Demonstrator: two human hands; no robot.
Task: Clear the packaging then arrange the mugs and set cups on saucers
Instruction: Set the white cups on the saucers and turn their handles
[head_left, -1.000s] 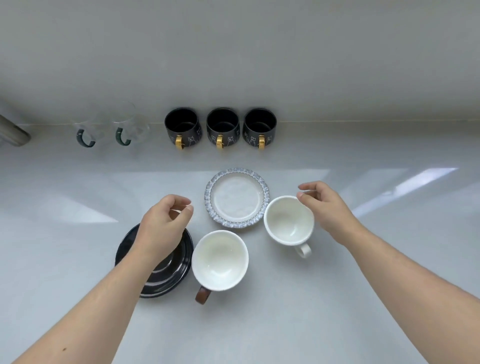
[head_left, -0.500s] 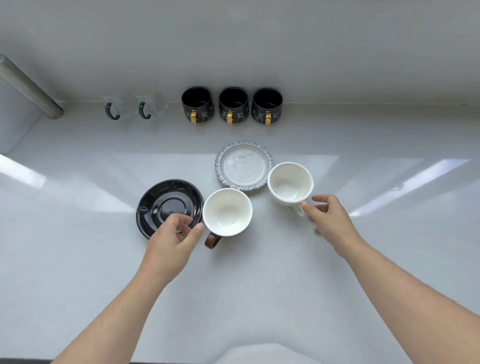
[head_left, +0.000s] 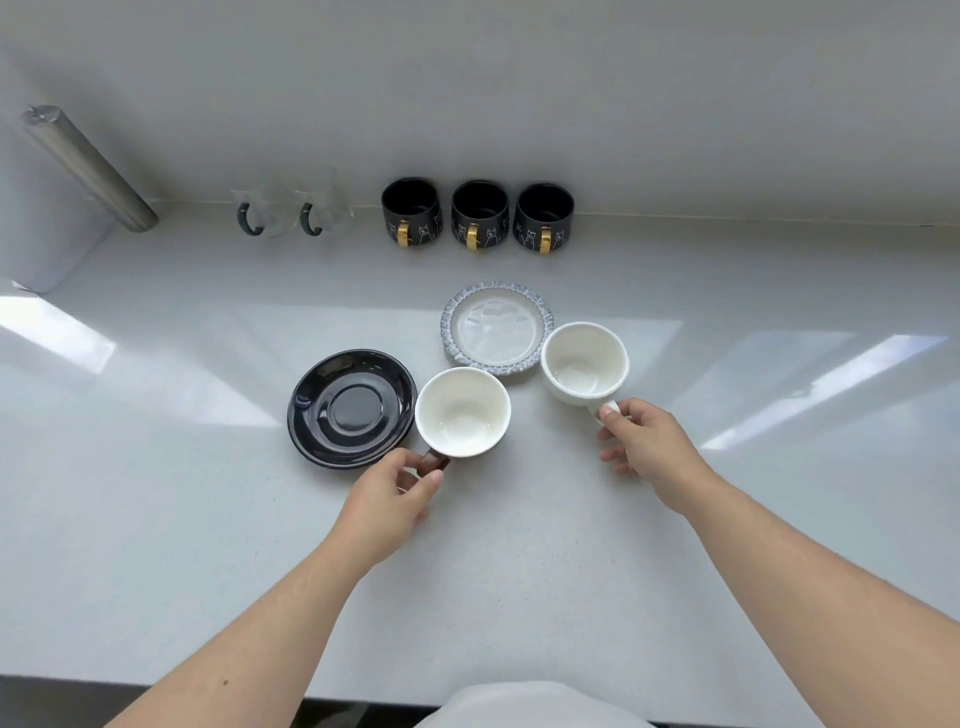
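A person's left hand (head_left: 387, 499) pinches the brown handle of a white cup (head_left: 462, 412) on a pale bench (head_left: 182, 519), the black saucer (head_left: 352, 408) lying just beyond and to the left of its knuckles. To the right, the right hand (head_left: 647, 447) closes thumb and fingers on the white handle of a second cup (head_left: 584, 361), whose rim overlaps the edge of the speckled saucer (head_left: 496, 327) just ahead and left of that hand. Half a second ago both hands were only reaching; now each has its handle, so the cups look ready to be lifted onto their saucers. Well beyond both hands, two glass mugs (head_left: 291, 213) and three black mugs (head_left: 478, 215) stand lined along the wall. No packaging is in sight.
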